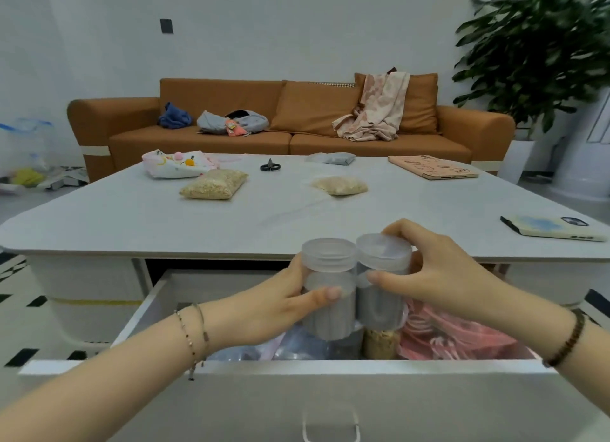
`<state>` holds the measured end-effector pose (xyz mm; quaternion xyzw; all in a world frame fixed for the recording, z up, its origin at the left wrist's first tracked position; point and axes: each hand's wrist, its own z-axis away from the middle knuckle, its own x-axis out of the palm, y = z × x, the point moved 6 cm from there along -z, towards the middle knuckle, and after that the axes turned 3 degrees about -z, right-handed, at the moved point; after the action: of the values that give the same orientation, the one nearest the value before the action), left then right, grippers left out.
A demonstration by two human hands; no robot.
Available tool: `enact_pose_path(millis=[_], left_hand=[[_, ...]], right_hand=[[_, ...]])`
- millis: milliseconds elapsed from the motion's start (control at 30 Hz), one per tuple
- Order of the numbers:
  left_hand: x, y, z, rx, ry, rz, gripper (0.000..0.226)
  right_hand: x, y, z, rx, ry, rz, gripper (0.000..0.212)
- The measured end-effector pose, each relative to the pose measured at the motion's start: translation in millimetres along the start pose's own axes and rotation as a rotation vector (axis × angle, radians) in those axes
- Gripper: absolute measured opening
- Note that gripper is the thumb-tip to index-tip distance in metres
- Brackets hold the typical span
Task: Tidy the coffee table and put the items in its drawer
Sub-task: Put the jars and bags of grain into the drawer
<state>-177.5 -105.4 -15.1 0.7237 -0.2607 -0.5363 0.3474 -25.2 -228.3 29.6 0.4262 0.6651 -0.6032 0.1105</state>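
Observation:
Two clear plastic jars with frosted lids and grey contents hang side by side over the open white drawer (284, 366) of the coffee table (138, 217). My left hand (280, 304) grips the left jar (328, 260) around its body. My right hand (439, 276) grips the right jar (383, 253) from the side. Inside the drawer lie a pink cloth item (455, 339), a jar of tan grains (381, 344) and clear plastic bags (264, 351). On the tabletop rest two bags of tan grains (214, 185) (340, 185), black scissors (270, 166), a grey pouch (331, 158) and a printed pouch (175, 163).
A pink laptop (432, 171) lies at the table's far right and a phone (551, 227) near its right edge. Behind the table stands an orange sofa (132, 138) with clothes on it. A large plant (541, 52) fills the right corner. Bags lie on the floor at left (26, 164).

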Motion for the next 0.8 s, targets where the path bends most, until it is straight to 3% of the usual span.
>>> enact_pose_path(millis=[67, 200, 300, 533, 800], left_hand=[[7.8, 0.1, 1.5, -0.016, -0.055, 0.006, 0.051], [21.3, -10.8, 1.2, -0.064, -0.164, -0.025, 0.067], [28.6, -10.4, -0.6, -0.061, -0.19, -0.034, 0.065], [33.6, -14.2, -6.1, -0.096, -0.182, -0.068, 0.058], [32.1, -19.1, -15.3, -0.195, -0.046, -0.137, 0.052]], right_hand=[[3.9, 8.4, 7.5, 0.003, -0.052, 0.074, 0.042], [15.0, 21.0, 17.1, -0.012, -0.15, 0.21, 0.047], [14.3, 24.0, 19.1, -0.025, -0.137, 0.231, 0.047], [14.2, 33.3, 22.0, 0.001, -0.223, 0.276, 0.053], [24.7, 49.2, 21.8, -0.039, -0.326, 0.427, 0.061]])
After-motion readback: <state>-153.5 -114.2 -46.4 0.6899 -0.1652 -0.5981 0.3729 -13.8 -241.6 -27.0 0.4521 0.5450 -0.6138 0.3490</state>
